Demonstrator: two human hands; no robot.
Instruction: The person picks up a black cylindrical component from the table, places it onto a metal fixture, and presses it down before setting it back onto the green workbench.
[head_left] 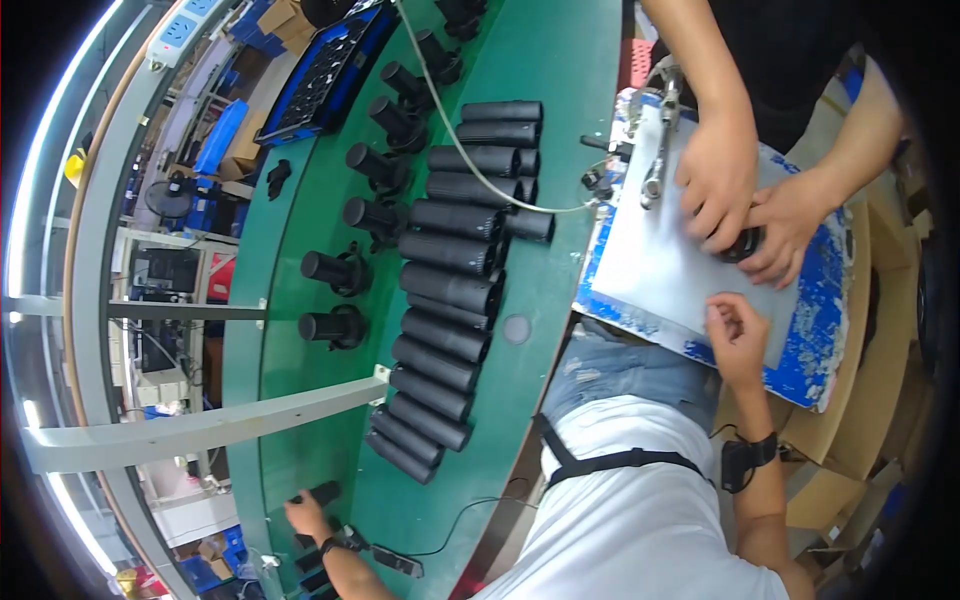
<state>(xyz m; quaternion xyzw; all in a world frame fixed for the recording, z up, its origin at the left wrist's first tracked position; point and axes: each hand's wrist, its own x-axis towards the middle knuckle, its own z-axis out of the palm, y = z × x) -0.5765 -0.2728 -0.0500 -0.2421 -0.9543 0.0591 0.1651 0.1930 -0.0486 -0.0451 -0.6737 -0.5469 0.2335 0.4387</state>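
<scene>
My left hand [311, 519] reaches far to the left side of the green bench. Its fingers close around a short black cylindrical part [325, 492], partly hidden by the hand. Other dark parts lie close to that wrist, too small to make out. My right hand [738, 338] is at the near edge of a white sheet [640, 250] on a blue, worn board [815, 340]. Its fingers curl loosely inward, and nothing shows in them. Just beyond it, a co-worker's two hands [722, 185] hold a round black part [742, 245] against the sheet.
Black tubes [450, 245] lie in a long row on the green bench [520, 370]. Several flanged black parts [335, 327] stand behind them. A pale cable [440, 110] crosses the bench, and a metal clamp fixture [660, 150] stands on the board. A grey frame bar [220, 422] spans the left.
</scene>
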